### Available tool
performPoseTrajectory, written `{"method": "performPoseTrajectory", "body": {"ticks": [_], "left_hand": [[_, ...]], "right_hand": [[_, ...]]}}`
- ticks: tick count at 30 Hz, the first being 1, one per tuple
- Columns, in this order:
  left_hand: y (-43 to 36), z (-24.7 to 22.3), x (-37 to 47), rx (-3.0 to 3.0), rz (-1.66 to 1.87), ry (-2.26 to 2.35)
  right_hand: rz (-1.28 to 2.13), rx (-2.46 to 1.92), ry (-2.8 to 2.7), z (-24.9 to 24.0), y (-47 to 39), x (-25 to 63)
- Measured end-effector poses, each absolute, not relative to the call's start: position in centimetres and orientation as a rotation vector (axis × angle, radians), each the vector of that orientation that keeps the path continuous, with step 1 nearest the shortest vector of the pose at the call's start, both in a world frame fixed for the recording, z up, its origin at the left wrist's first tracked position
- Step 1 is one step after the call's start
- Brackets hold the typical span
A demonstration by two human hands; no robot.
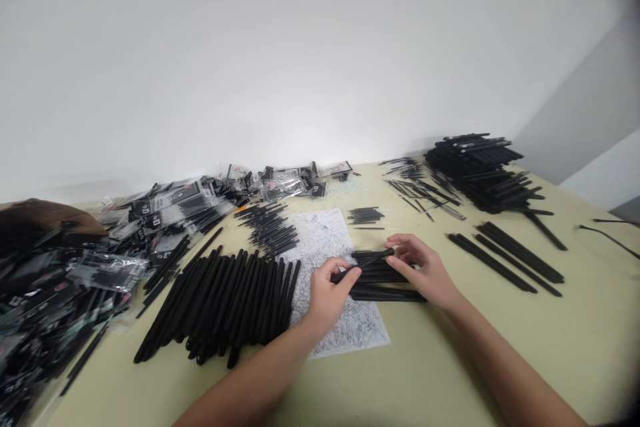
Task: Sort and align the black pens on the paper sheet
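A slim black stick (370,261) is held slantwise between my two hands, its exact kind too blurred to tell. My left hand (330,290) pinches its near left end between thumb and fingers. At the far right end, the thumb and fingertips of my right hand (420,268) close on it. Beneath them several black tubes (387,295) lie side by side, partly on a sheet of paper (345,340) with dense dark scribbles. To the left of my left hand is a big row of thick black tubes (225,300).
Clear packets with black cards (175,203) heap along the left and back. Thin black sticks (270,230) and a smaller bunch (365,215) lie mid-table. At right are a tall stack of black tubes (475,170), several loose tubes (520,257) and dark thin cords or glasses arms (607,237).
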State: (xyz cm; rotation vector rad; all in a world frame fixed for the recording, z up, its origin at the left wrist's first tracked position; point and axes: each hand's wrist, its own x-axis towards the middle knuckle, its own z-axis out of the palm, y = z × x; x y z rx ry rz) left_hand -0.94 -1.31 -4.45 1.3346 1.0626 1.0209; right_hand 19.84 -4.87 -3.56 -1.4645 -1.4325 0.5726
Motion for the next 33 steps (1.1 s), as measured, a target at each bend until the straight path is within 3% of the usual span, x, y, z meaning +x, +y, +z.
{"method": "performPoseTrajectory", "body": {"ticks": [6, 33], "left_hand": [[-1.42, -4.64, -0.91, 1.383, 1.003, 1.073], [-1.46, -4.57, -0.99, 1.373, 0.97, 1.058]], "right_hand": [[0.441, -1.681, -1.64, -3.59, -4.66, 20.14], [0.789, -1.336, -1.31, -3.75, -4.91, 19.38]]}}
